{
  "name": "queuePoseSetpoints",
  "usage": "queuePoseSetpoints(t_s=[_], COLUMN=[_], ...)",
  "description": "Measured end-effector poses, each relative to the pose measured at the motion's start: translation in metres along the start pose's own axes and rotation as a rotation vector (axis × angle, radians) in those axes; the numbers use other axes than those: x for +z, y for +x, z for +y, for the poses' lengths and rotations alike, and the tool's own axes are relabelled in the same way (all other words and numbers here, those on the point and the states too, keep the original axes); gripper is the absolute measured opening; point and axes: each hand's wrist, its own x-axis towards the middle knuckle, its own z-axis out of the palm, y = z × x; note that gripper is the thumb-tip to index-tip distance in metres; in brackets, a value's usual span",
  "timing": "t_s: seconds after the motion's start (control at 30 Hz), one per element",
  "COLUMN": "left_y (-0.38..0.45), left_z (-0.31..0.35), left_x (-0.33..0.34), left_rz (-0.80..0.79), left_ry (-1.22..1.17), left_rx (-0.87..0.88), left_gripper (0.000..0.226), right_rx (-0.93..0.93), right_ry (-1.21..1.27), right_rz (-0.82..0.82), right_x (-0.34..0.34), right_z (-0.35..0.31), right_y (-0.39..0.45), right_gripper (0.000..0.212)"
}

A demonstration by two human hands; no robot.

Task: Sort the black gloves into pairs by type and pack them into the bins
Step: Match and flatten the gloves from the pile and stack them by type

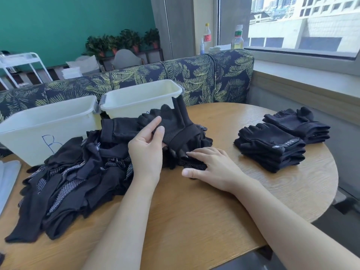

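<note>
A big loose heap of black gloves (74, 182), many with white-dotted palms, covers the left half of the round wooden table (194, 221). My left hand (146, 151) pinches a black fingerless glove (173, 123) and lifts it above the heap. My right hand (212, 168) lies flat with straight fingers on a dotted glove (192, 164) at the heap's right edge. Two neat stacks of folded fingerless gloves, the near stack (270, 147) and the far stack (298, 123), sit on the right. Two cream bins stand behind the heap: the left bin (39, 129) marked B and the right bin (136, 100).
A leaf-patterned bench back (204, 75) runs behind the table. A window sill (302, 78) with bottles (237, 38) lies to the right. Something pale plastic (7, 180) lies at the far left table edge. Bare wood shows in front of the heap.
</note>
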Motion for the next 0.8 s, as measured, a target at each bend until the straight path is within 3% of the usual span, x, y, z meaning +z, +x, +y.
queuePoseSetpoints(t_s=[0.27,0.37,0.67,0.8], left_y=[0.006,0.0,-0.044,-0.082], left_z=[0.014,0.018,0.031,0.033], left_x=[-0.009,-0.007,-0.038,-0.058], left_rz=[0.079,0.075,-0.1,-0.185], left_ry=[-0.153,-0.131,-0.016,0.091], left_rx=[-0.009,-0.018,-0.093,-0.111], left_gripper=[0.026,0.026,0.034,0.038], right_rx=[0.004,0.011,0.03,0.039], right_ry=[0.019,0.115,0.697,0.728], right_rz=[0.045,0.125,0.289,0.221], right_x=[0.003,-0.006,-0.008,0.006], right_z=[0.002,-0.004,-0.021,-0.041], right_y=[0.0,-0.006,-0.034,-0.056], right_gripper=[0.098,0.089,0.065,0.059])
